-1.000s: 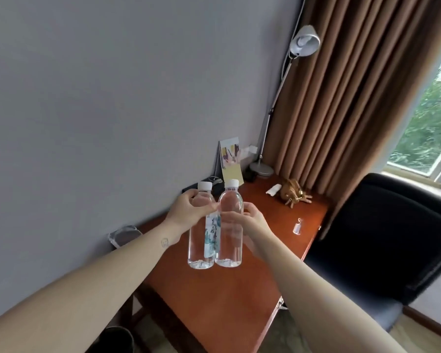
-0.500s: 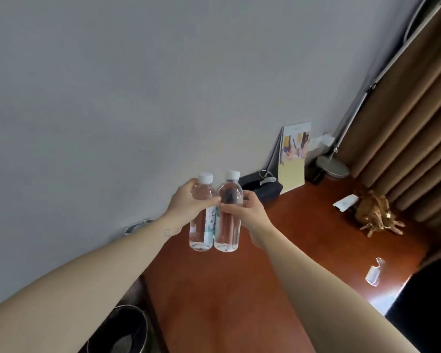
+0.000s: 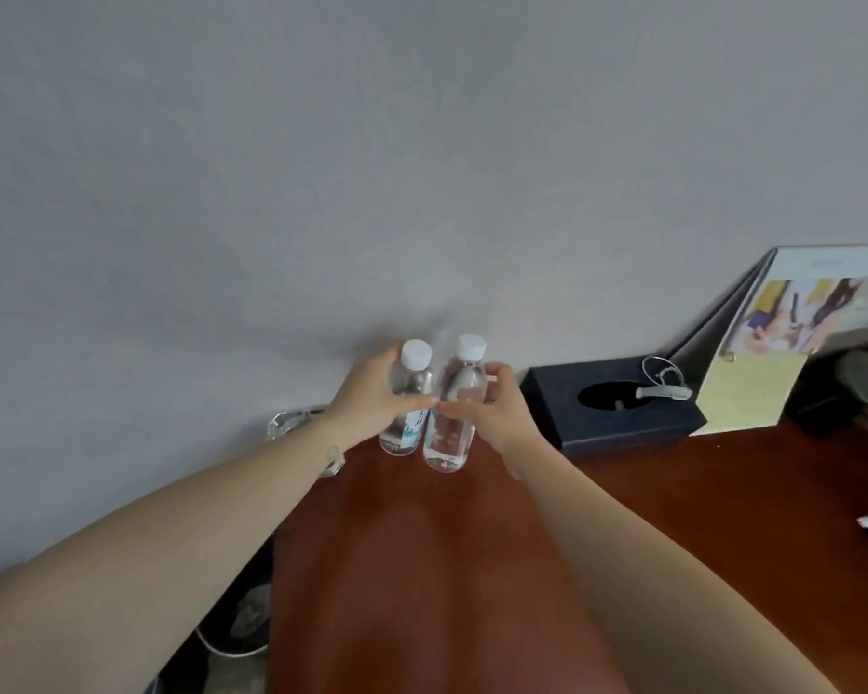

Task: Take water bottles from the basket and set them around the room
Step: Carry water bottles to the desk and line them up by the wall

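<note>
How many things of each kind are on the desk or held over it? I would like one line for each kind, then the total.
Water bottles: 2, one in the left hand at, one in the right hand at
Dark boxes: 1
Standing cards: 1
Glass ashtrays: 1
Total: 5

Left bottle (image 3: 405, 399) label blurred, brochure (image 3: 792, 313) print too, nothing legible.
</note>
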